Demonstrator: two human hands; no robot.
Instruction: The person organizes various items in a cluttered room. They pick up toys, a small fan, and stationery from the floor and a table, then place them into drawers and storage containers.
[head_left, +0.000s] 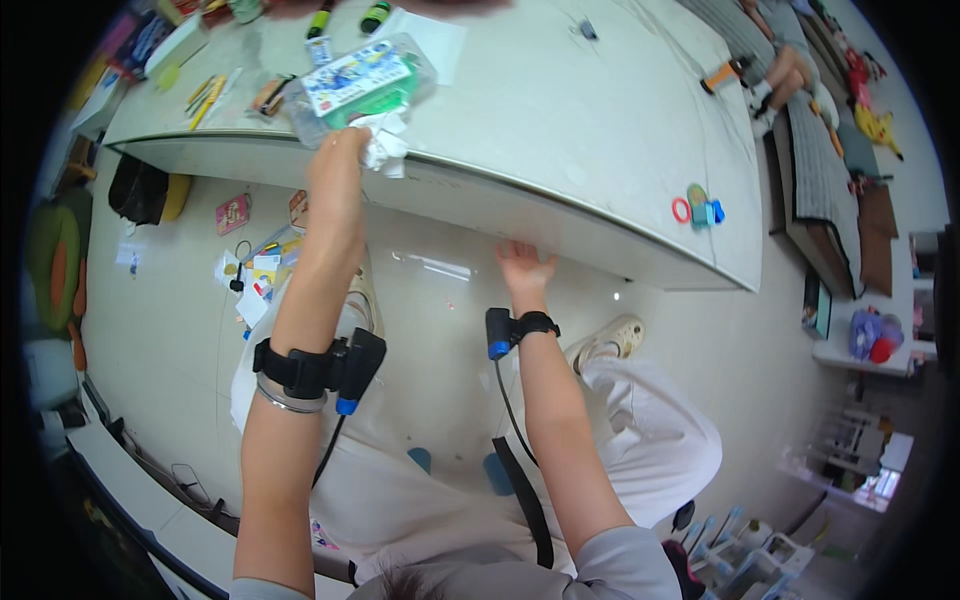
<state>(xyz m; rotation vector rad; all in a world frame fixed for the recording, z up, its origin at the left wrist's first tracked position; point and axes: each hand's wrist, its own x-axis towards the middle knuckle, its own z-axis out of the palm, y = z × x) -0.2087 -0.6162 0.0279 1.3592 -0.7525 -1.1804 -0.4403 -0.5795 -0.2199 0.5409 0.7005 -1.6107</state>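
My left hand (341, 154) holds a crumpled white tissue (385, 142) at the front edge of the white table (525, 112). Right beside it on the tabletop lies a clear and green plastic box (375, 82) with a printed lid. My right hand (526, 266) is at the table's front panel, palm up with fingers spread, holding nothing; whether its fingertips touch the panel I cannot tell. Both wrists or forearms wear black straps with small cabled devices.
Yellow pencils (210, 97) lie left of the box, and a white paper (442, 45) behind it. Colourful toys (701, 210) sit at the table's right end. Papers and small items (259, 281) litter the floor at left. Another person's legs (787, 75) show by the sofa.
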